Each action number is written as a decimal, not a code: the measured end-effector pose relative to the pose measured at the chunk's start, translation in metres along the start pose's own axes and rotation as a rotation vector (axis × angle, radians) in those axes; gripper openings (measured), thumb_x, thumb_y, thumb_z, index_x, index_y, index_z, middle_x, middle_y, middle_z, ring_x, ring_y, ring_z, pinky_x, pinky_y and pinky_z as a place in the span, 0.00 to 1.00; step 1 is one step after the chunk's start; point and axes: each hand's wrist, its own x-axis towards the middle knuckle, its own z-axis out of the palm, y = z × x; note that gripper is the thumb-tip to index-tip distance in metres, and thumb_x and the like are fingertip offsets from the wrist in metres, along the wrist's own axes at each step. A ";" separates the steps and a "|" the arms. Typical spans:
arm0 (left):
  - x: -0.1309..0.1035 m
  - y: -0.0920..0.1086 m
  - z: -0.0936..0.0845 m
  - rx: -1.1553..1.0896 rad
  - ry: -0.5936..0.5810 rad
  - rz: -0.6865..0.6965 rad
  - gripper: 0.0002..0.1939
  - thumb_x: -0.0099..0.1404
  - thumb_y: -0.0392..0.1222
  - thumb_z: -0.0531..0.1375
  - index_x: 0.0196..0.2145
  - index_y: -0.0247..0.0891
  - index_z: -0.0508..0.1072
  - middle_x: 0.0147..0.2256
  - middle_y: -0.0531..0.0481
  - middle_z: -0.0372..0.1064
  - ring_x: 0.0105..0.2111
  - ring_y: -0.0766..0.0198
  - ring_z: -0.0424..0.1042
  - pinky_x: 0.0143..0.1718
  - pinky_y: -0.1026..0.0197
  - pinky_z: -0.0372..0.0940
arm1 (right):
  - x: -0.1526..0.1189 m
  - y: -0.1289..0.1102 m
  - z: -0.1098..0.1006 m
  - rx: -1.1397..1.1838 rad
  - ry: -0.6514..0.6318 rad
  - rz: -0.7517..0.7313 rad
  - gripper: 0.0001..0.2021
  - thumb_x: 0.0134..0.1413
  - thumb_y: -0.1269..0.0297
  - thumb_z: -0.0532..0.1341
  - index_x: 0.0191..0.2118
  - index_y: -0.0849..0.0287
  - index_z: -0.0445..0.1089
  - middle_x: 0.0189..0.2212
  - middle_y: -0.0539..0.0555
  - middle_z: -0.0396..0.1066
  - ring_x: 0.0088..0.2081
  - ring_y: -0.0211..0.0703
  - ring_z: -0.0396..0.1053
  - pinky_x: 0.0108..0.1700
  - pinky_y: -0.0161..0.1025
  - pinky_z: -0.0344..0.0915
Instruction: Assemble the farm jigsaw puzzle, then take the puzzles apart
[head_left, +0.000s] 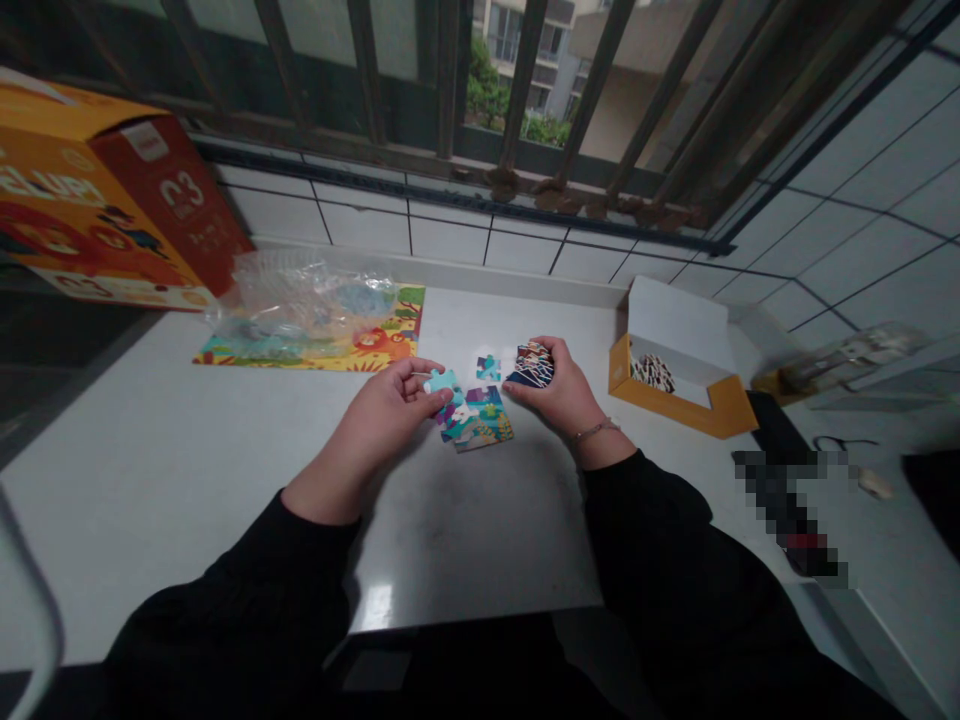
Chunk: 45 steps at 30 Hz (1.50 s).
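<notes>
Between the thumb and fingers of my left hand (401,400) is a light-blue puzzle piece (441,380), held at the upper left of a partly joined puzzle (480,418). Purple, green and orange shapes cover that joined section, which lies flat on the counter. Just above it rests a loose puzzle piece (488,367) in blue and white. My right hand (559,385) is wrapped round a stack of puzzle pieces (534,366), whose edges show as many thin layers. The fingers behind the stack are partly hidden.
An orange-edged box (675,415) stands open on the right with more puzzle pieces (652,373) inside. Clear plastic packaging (300,300) lies over a colourful picture sheet (397,335) at the left. Behind them is a large orange carton (112,200). A tiled wall (450,235) borders the white counter (262,440).
</notes>
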 end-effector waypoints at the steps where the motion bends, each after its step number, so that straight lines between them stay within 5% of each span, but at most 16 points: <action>1: 0.000 -0.002 0.001 0.122 0.061 0.048 0.16 0.61 0.44 0.72 0.45 0.42 0.77 0.36 0.49 0.79 0.34 0.58 0.77 0.37 0.58 0.70 | 0.000 0.000 0.000 0.001 0.005 0.004 0.40 0.42 0.48 0.80 0.59 0.50 0.65 0.52 0.60 0.76 0.51 0.61 0.76 0.58 0.60 0.72; 4: 0.003 -0.007 0.002 0.307 0.142 0.110 0.12 0.62 0.45 0.72 0.41 0.42 0.78 0.34 0.50 0.77 0.32 0.59 0.74 0.34 0.58 0.67 | -0.001 -0.002 0.000 0.013 0.015 0.018 0.40 0.42 0.48 0.80 0.59 0.50 0.65 0.52 0.60 0.76 0.51 0.61 0.76 0.57 0.60 0.73; 8: 0.006 -0.011 0.003 0.026 0.057 -0.045 0.15 0.61 0.46 0.72 0.42 0.41 0.74 0.31 0.51 0.78 0.29 0.60 0.76 0.31 0.59 0.67 | -0.002 -0.004 0.000 0.022 0.005 0.014 0.40 0.42 0.48 0.80 0.59 0.50 0.66 0.53 0.59 0.76 0.51 0.61 0.76 0.57 0.60 0.73; 11: 0.007 -0.012 0.002 -0.034 0.116 -0.118 0.18 0.60 0.47 0.72 0.43 0.41 0.72 0.29 0.52 0.77 0.28 0.59 0.77 0.29 0.60 0.67 | -0.002 -0.006 0.000 0.035 -0.003 0.010 0.40 0.42 0.49 0.80 0.59 0.50 0.66 0.52 0.59 0.76 0.51 0.61 0.75 0.58 0.60 0.72; 15: 0.006 -0.010 -0.003 0.232 0.211 -0.055 0.15 0.62 0.49 0.71 0.41 0.42 0.73 0.28 0.52 0.76 0.28 0.58 0.76 0.28 0.60 0.63 | -0.002 -0.007 0.001 0.159 -0.019 0.043 0.39 0.41 0.50 0.81 0.58 0.49 0.66 0.53 0.58 0.76 0.53 0.59 0.75 0.61 0.60 0.71; 19: 0.004 -0.010 -0.004 0.384 0.246 0.003 0.13 0.66 0.51 0.69 0.41 0.43 0.73 0.28 0.53 0.77 0.28 0.58 0.75 0.28 0.59 0.60 | -0.006 -0.011 0.009 0.567 -0.280 0.159 0.36 0.43 0.50 0.79 0.57 0.50 0.67 0.53 0.57 0.76 0.51 0.55 0.76 0.59 0.57 0.73; 22: 0.004 -0.011 0.001 0.263 0.212 -0.006 0.13 0.66 0.50 0.69 0.41 0.43 0.72 0.28 0.52 0.78 0.28 0.58 0.76 0.28 0.60 0.62 | -0.013 -0.016 0.017 0.717 -0.555 0.230 0.36 0.41 0.53 0.81 0.55 0.51 0.69 0.50 0.56 0.77 0.47 0.52 0.77 0.54 0.52 0.76; 25: 0.004 -0.010 0.009 -0.015 0.152 -0.067 0.16 0.64 0.49 0.71 0.42 0.43 0.69 0.29 0.52 0.79 0.29 0.59 0.79 0.28 0.61 0.66 | -0.017 -0.021 0.023 0.736 -0.685 0.240 0.35 0.40 0.54 0.82 0.54 0.52 0.71 0.47 0.54 0.78 0.43 0.48 0.78 0.47 0.46 0.76; 29: 0.002 -0.003 0.017 -0.347 0.098 -0.172 0.21 0.61 0.45 0.75 0.44 0.43 0.68 0.29 0.55 0.78 0.28 0.63 0.79 0.33 0.62 0.74 | -0.019 -0.025 0.024 0.756 -0.710 0.234 0.34 0.41 0.55 0.82 0.54 0.53 0.71 0.46 0.53 0.79 0.43 0.48 0.78 0.46 0.44 0.75; 34: 0.003 -0.001 0.013 -0.472 0.124 -0.201 0.17 0.64 0.40 0.73 0.44 0.40 0.70 0.33 0.51 0.81 0.31 0.65 0.81 0.40 0.62 0.78 | -0.019 -0.024 0.020 0.749 -0.713 0.224 0.33 0.42 0.56 0.81 0.55 0.53 0.72 0.46 0.54 0.79 0.44 0.49 0.78 0.47 0.46 0.76; 38: 0.008 -0.008 0.010 -0.300 0.187 -0.185 0.12 0.68 0.40 0.70 0.43 0.39 0.70 0.31 0.51 0.80 0.30 0.63 0.81 0.38 0.60 0.77 | -0.019 -0.024 0.019 0.750 -0.713 0.201 0.34 0.42 0.56 0.81 0.56 0.52 0.72 0.47 0.54 0.79 0.44 0.49 0.78 0.43 0.45 0.77; 45: 0.003 -0.008 0.018 0.044 -0.056 -0.014 0.10 0.70 0.50 0.66 0.37 0.42 0.75 0.29 0.51 0.75 0.30 0.60 0.78 0.33 0.59 0.71 | -0.017 -0.025 0.021 0.646 -0.715 0.112 0.35 0.41 0.57 0.83 0.55 0.51 0.71 0.51 0.54 0.78 0.49 0.51 0.79 0.53 0.50 0.77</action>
